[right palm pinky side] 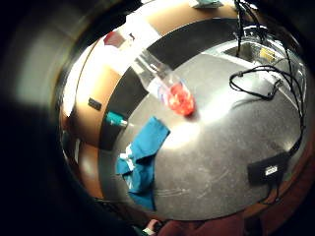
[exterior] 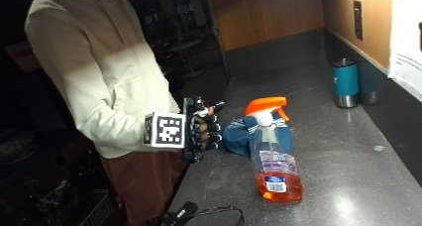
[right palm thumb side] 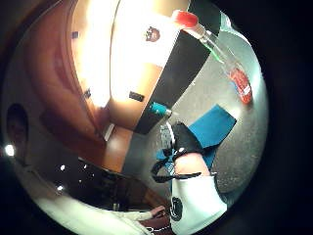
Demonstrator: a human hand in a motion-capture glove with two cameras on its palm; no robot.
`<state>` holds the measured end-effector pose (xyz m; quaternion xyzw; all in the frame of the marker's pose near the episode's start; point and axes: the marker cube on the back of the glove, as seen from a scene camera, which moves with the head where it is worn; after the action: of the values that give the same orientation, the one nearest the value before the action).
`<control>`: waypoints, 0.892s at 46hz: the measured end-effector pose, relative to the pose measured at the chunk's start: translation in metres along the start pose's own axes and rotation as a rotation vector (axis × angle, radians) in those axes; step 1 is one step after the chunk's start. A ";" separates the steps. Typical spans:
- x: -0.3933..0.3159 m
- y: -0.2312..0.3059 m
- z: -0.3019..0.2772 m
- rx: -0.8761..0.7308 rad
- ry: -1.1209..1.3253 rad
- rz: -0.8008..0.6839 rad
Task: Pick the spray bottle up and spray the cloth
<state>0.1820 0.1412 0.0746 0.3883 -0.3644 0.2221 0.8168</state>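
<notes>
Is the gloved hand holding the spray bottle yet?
No, the gloved right hand hangs at the counter's edge, apart from the spray bottle, which stands upright on the counter in front of the blue cloth.

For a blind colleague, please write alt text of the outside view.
A person's gloved right hand hovers at the edge of a dark counter, holding nothing. An upright spray bottle of orange liquid stands before a crumpled blue cloth; a teal cup stands by the wall.

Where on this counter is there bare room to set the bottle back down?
Bare counter lies between the spray bottle and the teal tumbler, and toward the wall. It is crowded at the near edge, where the cloth, bottle and gloved right hand sit together.
</notes>
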 end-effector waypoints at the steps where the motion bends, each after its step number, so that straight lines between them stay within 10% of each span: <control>1: 0.002 -0.001 0.001 -0.004 -0.002 0.008; 41: 0.042 -0.081 0.056 -0.070 -0.190 0.245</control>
<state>0.2374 0.0513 0.0929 0.3316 -0.4922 0.2694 0.7584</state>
